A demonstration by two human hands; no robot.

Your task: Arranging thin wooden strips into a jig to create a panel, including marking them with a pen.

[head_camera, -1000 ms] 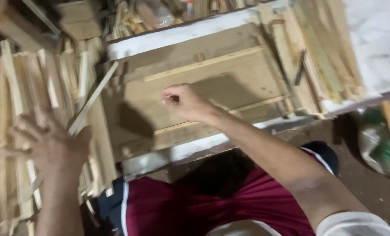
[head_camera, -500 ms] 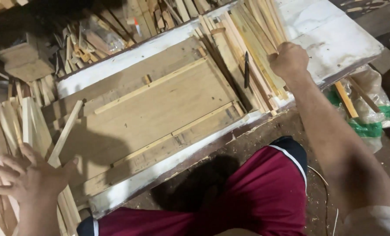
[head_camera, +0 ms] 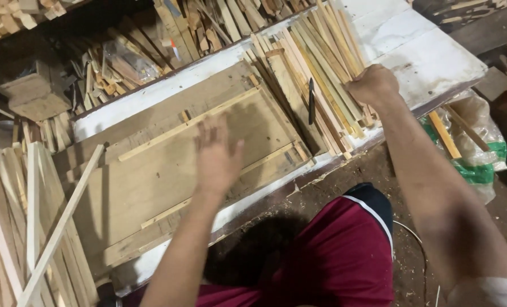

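- Two bare hands work over a white-edged counter (head_camera: 429, 62).
- Left hand (head_camera: 216, 156), blurred, fingers spread and released, hovers over the flat brown wooden board (head_camera: 151, 187).
- Right hand (head_camera: 372, 85), fingers clenched, grips the bundle of long pale wooden strips (head_camera: 321, 62), which runs away from the body beside the board.

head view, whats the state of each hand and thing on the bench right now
left hand: open, fingers spread, blurred, over the wooden board
right hand: closed in a fist on the pile of sticks
wooden board: lying flat on the bench
dark tool: lying on the sticks, untouched
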